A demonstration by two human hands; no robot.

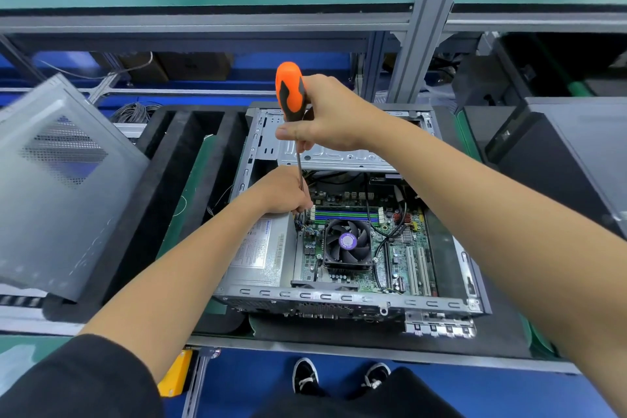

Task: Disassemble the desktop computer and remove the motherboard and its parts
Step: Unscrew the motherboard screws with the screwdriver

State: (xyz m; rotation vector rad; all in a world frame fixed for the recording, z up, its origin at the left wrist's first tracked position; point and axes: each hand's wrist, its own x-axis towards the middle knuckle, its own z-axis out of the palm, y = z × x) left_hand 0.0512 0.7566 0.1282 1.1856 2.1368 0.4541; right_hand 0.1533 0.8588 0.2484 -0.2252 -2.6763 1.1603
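Both hands worked over the case (342,295): right hand (325,115) gripped the screwdriver (290,92), left hand (285,192) curled around its shaft above the motherboard (400,248).

Screwdriver tip: my left hand (285,190) covers the lower end of the screwdriver (295,119), so I cannot see what it meets.
Side panel (57,187): blurred, cut off by the left edge.
Power supply (261,251) label: print too small to read.
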